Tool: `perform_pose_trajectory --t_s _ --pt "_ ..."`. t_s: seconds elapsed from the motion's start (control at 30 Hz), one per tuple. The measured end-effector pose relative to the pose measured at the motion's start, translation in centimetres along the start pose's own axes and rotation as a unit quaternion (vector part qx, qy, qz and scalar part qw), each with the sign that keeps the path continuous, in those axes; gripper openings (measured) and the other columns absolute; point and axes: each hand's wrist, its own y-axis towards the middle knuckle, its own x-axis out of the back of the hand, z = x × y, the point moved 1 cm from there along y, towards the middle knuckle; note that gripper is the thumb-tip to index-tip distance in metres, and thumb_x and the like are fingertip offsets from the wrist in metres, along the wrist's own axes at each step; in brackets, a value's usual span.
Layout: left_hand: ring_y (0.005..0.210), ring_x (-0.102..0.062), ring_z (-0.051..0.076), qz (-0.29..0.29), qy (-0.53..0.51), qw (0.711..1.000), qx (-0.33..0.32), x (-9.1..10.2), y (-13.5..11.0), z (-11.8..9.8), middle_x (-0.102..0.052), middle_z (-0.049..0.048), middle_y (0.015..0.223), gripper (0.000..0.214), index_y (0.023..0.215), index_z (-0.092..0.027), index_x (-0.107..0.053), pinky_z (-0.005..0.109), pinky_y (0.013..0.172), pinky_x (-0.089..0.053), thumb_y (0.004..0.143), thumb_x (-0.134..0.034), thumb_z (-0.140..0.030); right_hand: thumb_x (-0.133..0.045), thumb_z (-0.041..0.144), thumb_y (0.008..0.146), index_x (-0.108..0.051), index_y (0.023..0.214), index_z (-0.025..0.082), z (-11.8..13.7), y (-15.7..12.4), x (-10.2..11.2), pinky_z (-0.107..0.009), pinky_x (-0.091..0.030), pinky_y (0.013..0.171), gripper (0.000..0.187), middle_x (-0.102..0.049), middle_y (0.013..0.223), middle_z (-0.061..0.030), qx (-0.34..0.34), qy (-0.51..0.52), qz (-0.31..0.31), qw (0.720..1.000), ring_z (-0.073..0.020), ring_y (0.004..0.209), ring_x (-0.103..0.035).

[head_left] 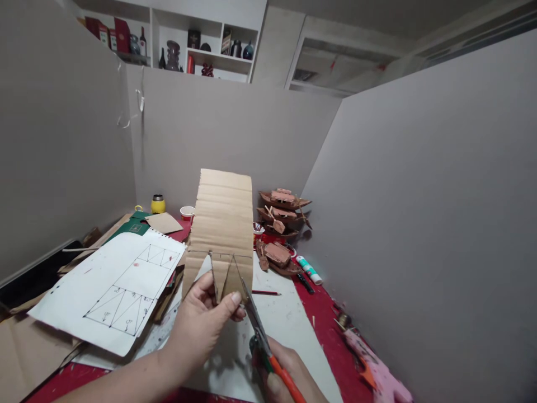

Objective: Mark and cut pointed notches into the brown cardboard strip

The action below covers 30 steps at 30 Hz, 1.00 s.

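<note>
A long strip of brown cardboard (224, 207) with creases across it stands up before me, with pencil lines and pointed cuts at its lower end. My left hand (210, 310) pinches that lower end between thumb and fingers. In my right hand (285, 369) is a pair of scissors (258, 322) with orange and green on the handles. Their blades point up and lie against the cardboard at a slanted line, right of the left thumb. How far the blades are apart I cannot tell.
At left lies a white sheet with a drawn pattern (121, 291). Brown model boats (277, 254) are stacked at the back right, near a white and teal tube (309, 270). A red pencil (266, 293) lies on white paper. A pink glue gun (373, 364) rests at right, beside the grey partition (419, 196).
</note>
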Motion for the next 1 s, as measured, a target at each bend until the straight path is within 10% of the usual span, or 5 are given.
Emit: perform_pose_trajectory --t_s 0.27,1.0 --pt "0.055 -0.059 0.008 -0.004 -0.017 1.000 0.009 -0.3 -0.3 -0.5 -0.070 -0.0017 0.069 0.038 0.090 -0.016 -0.067 0.019 0.057 -0.051 0.062 -0.083 -0.035 -0.034 0.085 0.078 -0.056 0.100 0.019 -2.5 -0.5 -0.5 -0.027 -0.040 0.054 0.073 -0.046 0.071 -0.0011 -0.020 -0.006 0.004 1.000 -0.0177 0.061 -0.042" --pt "0.055 -0.059 0.009 -0.002 0.013 1.000 -0.009 0.0 -0.1 0.3 -0.067 -0.0030 0.066 0.031 0.087 -0.017 -0.065 0.020 0.059 -0.052 0.067 -0.080 -0.035 -0.039 0.079 0.081 -0.046 0.080 0.020 0.2 -0.2 -0.7 -0.024 -0.024 0.043 0.060 -0.036 0.058 0.0052 -0.009 0.083 -0.009 0.996 -0.0108 0.049 -0.030"
